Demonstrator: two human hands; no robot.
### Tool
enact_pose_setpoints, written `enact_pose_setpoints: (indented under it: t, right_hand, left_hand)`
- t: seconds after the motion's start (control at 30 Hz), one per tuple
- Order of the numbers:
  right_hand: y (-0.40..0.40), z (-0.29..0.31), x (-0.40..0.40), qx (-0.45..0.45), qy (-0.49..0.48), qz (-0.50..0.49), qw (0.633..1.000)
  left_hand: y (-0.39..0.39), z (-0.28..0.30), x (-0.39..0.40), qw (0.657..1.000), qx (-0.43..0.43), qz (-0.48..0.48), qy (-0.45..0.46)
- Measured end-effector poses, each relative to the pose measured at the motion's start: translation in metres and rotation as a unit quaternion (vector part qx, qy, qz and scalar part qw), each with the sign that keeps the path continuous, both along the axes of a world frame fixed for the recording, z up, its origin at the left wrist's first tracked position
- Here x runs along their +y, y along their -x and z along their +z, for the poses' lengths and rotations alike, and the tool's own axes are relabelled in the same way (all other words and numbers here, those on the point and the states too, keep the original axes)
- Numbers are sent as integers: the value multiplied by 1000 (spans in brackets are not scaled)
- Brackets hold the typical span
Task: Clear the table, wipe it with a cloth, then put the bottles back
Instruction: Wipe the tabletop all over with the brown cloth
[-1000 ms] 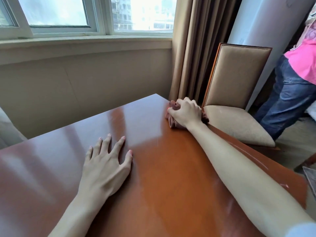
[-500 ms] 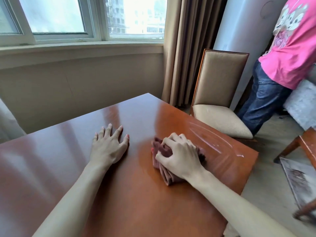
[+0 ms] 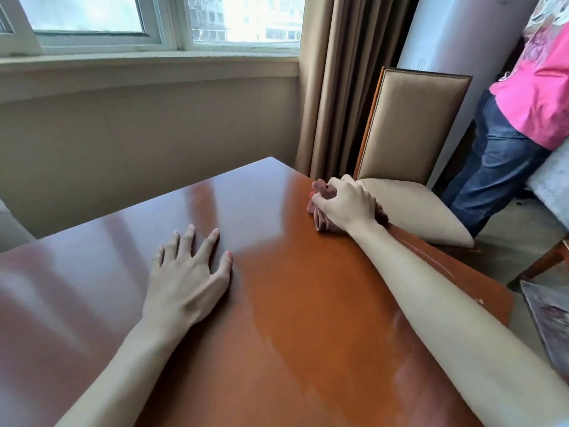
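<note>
Right hand (image 3: 346, 203), gripping the cloth (image 3: 321, 208), has swept from mid-table out to the far right edge of the table (image 3: 292, 303); left hand (image 3: 187, 272) stays flat, fingers spread. Wiping under way; no bottles in view

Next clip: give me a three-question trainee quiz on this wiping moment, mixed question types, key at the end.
1. True or false: the left hand lies flat on the table with fingers spread.
2. What does the right hand grip? A) a bottle B) a cloth C) nothing
3. Fill in: the cloth sits at the table edge beside the ____.

Key
1. True.
2. B.
3. Chair, the beige padded one.
</note>
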State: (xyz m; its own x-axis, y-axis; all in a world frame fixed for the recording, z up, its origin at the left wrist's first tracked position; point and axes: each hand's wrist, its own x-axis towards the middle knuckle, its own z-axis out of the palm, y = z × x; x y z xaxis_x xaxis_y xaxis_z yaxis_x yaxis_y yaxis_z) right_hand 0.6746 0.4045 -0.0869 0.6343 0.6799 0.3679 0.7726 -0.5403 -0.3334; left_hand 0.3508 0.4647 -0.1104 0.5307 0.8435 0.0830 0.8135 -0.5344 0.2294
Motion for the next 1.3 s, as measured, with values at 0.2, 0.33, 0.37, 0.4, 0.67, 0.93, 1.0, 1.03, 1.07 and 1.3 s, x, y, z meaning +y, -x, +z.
enact_pose_setpoints:
  t: [0.2, 0.33, 0.37, 0.4, 0.67, 0.93, 1.0, 1.03, 1.07, 1.3]
  right_hand:
    - [-40, 2, 63, 24, -3, -31, 999]
    - [7, 3, 21, 4, 13, 23, 1000]
    - [30, 5, 3, 0, 14, 44, 999]
    - [55, 5, -18, -3, 15, 67, 998]
    - [195, 2, -129, -20, -4, 358, 934]
    - [112, 1, 39, -12, 3, -3, 1000]
    - [138, -1, 88, -20, 15, 38, 999]
    - [158, -1, 110, -25, 22, 92, 995]
    - [178, 0, 130, -24, 28, 161, 986]
    - [122, 10, 218, -5, 39, 284, 958]
  left_hand:
    - [-4, 3, 1, 1000, 13, 10, 8]
    - [-5, 6, 1, 1000, 13, 7, 23]
    - [-4, 6, 1, 1000, 10, 6, 27]
    - [-5, 6, 0, 1000, 10, 3, 29]
    - [5, 38, 20, 991, 70, -48, 104]
    - [58, 9, 31, 998, 28, 58, 17]
    - [55, 6, 32, 998, 14, 54, 6]
    - [55, 5, 33, 998, 12, 54, 5]
    - [56, 5, 33, 998, 11, 56, 3]
    - [57, -1, 37, 997, 13, 78, -9]
